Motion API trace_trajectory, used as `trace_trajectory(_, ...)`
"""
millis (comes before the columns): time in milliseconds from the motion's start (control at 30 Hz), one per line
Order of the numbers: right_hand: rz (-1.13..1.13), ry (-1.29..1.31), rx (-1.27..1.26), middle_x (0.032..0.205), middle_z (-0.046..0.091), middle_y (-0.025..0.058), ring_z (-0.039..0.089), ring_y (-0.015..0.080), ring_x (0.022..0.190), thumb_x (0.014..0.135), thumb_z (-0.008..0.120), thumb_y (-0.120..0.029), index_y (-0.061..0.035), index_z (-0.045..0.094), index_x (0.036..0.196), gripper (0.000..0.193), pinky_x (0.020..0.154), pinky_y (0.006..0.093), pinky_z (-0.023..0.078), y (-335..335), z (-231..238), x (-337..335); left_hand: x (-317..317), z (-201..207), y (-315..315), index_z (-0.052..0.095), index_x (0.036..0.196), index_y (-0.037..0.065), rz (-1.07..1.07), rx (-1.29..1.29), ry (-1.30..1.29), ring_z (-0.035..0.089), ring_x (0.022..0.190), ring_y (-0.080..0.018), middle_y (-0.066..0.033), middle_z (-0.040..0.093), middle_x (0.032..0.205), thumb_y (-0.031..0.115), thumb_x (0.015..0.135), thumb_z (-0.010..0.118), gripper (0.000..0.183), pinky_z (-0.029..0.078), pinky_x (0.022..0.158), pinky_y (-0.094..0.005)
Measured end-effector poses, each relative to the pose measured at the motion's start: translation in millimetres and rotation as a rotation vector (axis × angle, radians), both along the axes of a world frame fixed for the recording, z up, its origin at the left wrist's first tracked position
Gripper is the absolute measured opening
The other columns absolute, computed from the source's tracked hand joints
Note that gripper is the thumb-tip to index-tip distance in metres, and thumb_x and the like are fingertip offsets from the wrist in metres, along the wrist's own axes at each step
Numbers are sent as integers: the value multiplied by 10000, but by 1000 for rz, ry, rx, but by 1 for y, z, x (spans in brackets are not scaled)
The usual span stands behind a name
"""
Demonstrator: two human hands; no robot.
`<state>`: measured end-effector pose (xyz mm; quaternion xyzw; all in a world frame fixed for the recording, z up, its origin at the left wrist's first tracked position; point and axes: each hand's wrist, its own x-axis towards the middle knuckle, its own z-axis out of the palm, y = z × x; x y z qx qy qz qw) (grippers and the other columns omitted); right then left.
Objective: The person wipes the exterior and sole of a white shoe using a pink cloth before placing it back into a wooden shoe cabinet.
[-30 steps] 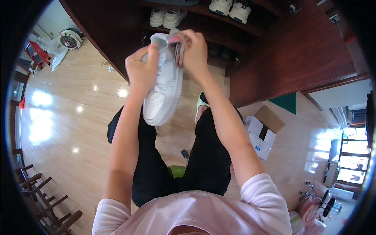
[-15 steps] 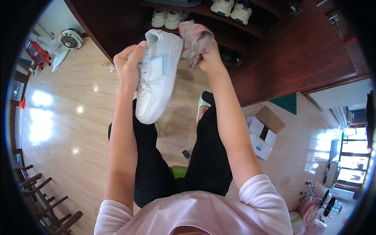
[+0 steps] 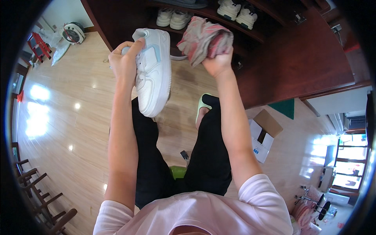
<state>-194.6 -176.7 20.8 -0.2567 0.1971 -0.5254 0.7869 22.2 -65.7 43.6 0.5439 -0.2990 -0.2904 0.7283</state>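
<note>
Head view: left hand [image 3: 124, 64] is clamped on a white sneaker [image 3: 153, 78] at the tongue end, thumb near the collar, fingers wrapped round the left side. Sneaker is up off the floor, in front of the person, toe toward the body, heel toward the cabinet, toothed sole edge facing right. Pale blue patch on its side, laces in place.

Right hand [image 3: 220, 64] grasps a bunched grey-and-pink cloth [image 3: 204, 37] by its lower right part; fingers mostly hidden behind it. Cloth sits just right of the sneaker's heel end, small gap showing between them.

Beyond the hands: dark red-brown cabinet [image 3: 96, 17], door [image 3: 297, 62] swung out to the right. Two pairs of light shoes on its shelves, one pair [image 3: 172, 18] left, other pair [image 3: 237, 13] right.

Below: black trousers [image 3: 207, 152], pale green slipper [image 3: 200, 106] on the right foot. Open carton [image 3: 263, 143] on the floor to the right, green mat [image 3: 284, 108] near it. Far left: red step stool [image 3: 39, 47]; wooden chair legs [image 3: 43, 201] lower left.
</note>
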Motion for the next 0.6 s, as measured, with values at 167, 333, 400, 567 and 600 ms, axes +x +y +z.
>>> trace_trajectory(167, -132, 763, -781, 1398, 573, 163, 540, 255, 1293, 927, 625, -641, -16, 406, 1532, 898, 1120, 424, 411, 42, -36, 65, -2, -10, -8, 710, 710, -4, -5, -43, -1, 503, 582, -76, -3, 617, 662, 189, 821, 812, 245, 369, 539, -222)
trace_trajectory(333, -19, 851, -707, 1258, 663, 141, 653, 192, 1092, 855, 815, -431, 8, 417, 1524, 894, 974, 360, 521, 47, -21, 62, 0, -7, -3, 717, 708, -7, -29, 14, -84, 509, 592, -77, -3, 614, 649, 215, 829, 807, 268, 384, 551, -224)
trace_trajectory(400, -27, 839, -485, 1166, 691, 99, 672, 187, 1021, 862, 795, -333, -13, 557, 1399, 669, 884, 324, 542, 42, -8, 54, -2, -5, -3, 722, 711, -4, -12, 24, -173, 508, 589, -77, -3, 605, 639, 225, 825, 808, 269, 386, 548, -230)
trace_trajectory(567, -250, 492, -159, 962, 683, 51, 615, 123, 817, 902, 682, -296, -37, 697, 1064, 306, 725, 298, 498, 25, 5, 37, 2, -5, -5, 731, 725, 5, 52, 38, -260, 507, 582, -78, -2, 603, 632, 256, 829, 804, 282, 392, 551, -235)
trace_trajectory(600, -298, 499, -279, 963, 686, 61, 623, 125, 824, 905, 683, -292, -36, 693, 1060, 299, 735, 299, 504, 24, 4, 34, 3, -6, -5, 731, 728, 5, 67, 41, -274, 505, 581, -76, 1, 603, 632, 263, 834, 801, 287, 393, 552, -235)
